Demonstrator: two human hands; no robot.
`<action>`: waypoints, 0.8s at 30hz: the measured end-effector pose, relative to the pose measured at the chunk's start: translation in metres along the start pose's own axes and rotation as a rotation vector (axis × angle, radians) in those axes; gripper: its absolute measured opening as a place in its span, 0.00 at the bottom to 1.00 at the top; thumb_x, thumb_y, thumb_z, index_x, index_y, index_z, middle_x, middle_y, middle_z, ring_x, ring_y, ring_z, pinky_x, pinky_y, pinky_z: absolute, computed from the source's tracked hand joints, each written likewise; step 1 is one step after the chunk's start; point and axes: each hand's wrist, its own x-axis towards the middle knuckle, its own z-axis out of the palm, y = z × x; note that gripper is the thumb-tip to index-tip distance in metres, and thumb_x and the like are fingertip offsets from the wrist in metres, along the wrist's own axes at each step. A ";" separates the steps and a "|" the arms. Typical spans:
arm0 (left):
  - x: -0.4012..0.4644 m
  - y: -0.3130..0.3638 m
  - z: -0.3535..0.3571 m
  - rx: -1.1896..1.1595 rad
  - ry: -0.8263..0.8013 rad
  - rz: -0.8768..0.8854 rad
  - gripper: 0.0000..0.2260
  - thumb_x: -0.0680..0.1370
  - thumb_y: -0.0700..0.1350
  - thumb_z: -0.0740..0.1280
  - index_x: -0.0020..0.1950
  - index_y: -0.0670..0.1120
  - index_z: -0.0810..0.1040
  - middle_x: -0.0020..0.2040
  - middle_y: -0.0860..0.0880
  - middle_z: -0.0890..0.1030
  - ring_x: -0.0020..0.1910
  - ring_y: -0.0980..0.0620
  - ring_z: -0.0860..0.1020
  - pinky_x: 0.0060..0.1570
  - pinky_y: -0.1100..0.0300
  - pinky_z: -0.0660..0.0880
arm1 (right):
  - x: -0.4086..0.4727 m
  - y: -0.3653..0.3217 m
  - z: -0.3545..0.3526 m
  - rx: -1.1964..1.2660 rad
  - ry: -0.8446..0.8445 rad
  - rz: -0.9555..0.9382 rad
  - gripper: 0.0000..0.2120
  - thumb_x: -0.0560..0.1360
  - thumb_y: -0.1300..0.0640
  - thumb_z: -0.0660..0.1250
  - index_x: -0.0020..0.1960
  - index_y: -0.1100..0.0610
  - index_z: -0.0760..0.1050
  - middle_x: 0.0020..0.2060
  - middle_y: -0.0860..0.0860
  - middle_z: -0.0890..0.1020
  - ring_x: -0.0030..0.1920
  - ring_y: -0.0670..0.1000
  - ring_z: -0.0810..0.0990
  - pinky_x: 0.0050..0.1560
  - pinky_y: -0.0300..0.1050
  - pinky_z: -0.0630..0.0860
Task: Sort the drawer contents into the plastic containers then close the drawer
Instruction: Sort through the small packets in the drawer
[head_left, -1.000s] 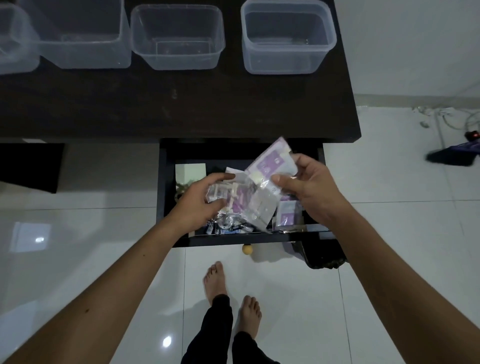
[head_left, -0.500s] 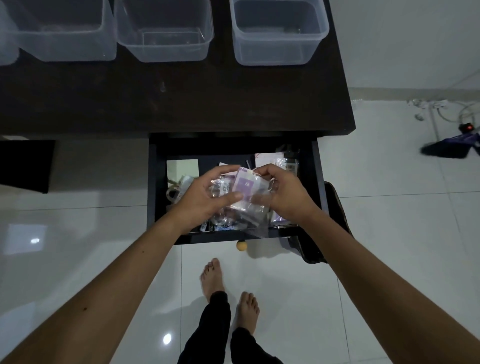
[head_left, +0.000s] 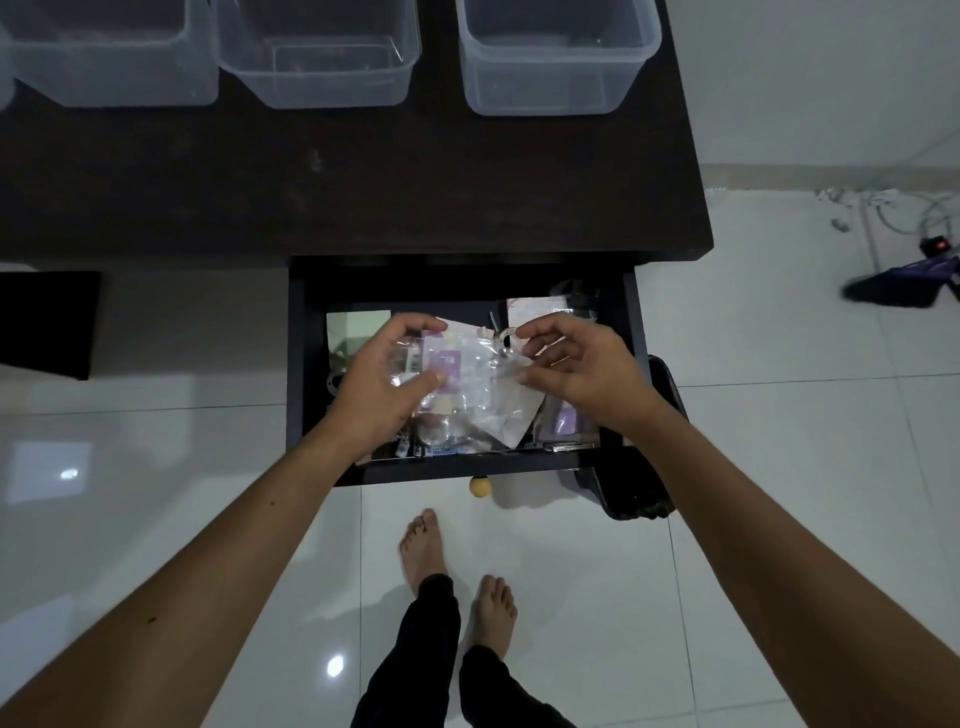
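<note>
The black drawer (head_left: 298, 374) stands pulled out under the dark desk (head_left: 363, 182), full of small clutter. Over it I hold a bundle of clear plastic packets with purple labels (head_left: 467, 379). My left hand (head_left: 384, 384) grips the bundle's left side, thumb on top. My right hand (head_left: 576, 374) pinches the crinkled right edge of the packets. Three clear plastic containers, left (head_left: 119, 78), middle (head_left: 317, 78) and right (head_left: 556, 88), stand at the back of the desk, nothing visible in them. More packets (head_left: 566, 423) and batteries (head_left: 410, 449) lie in the drawer.
A round yellow knob (head_left: 480, 487) sticks out of the drawer front. A dark object (head_left: 639, 499) sits on the floor under the drawer's right corner. Cables and a power strip (head_left: 930, 244) lie at the far right. My bare feet (head_left: 457, 582) stand on white tiles.
My right hand brought the purple-labelled packet down onto the ones in my left hand. Both hands now hold the stack together, low over the drawer. The view has shifted slightly.
</note>
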 end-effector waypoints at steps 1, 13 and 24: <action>0.000 -0.001 -0.004 0.028 0.014 0.018 0.20 0.78 0.35 0.74 0.63 0.54 0.78 0.66 0.53 0.79 0.62 0.53 0.81 0.50 0.57 0.84 | 0.000 0.004 -0.004 -0.065 0.022 -0.015 0.18 0.70 0.61 0.81 0.57 0.51 0.83 0.50 0.52 0.84 0.46 0.54 0.85 0.51 0.44 0.83; -0.003 -0.007 -0.019 0.151 0.075 0.079 0.17 0.81 0.35 0.70 0.58 0.57 0.85 0.61 0.53 0.79 0.64 0.56 0.78 0.51 0.68 0.80 | 0.007 0.025 0.005 -0.540 -0.066 0.070 0.28 0.65 0.47 0.84 0.62 0.50 0.81 0.54 0.47 0.79 0.65 0.54 0.70 0.68 0.52 0.71; -0.002 -0.005 -0.020 0.184 0.202 0.052 0.12 0.79 0.41 0.74 0.63 0.50 0.85 0.62 0.51 0.76 0.58 0.59 0.76 0.47 0.74 0.76 | 0.000 -0.002 -0.028 0.147 -0.023 -0.045 0.09 0.81 0.64 0.68 0.57 0.54 0.83 0.52 0.52 0.85 0.53 0.51 0.85 0.52 0.48 0.84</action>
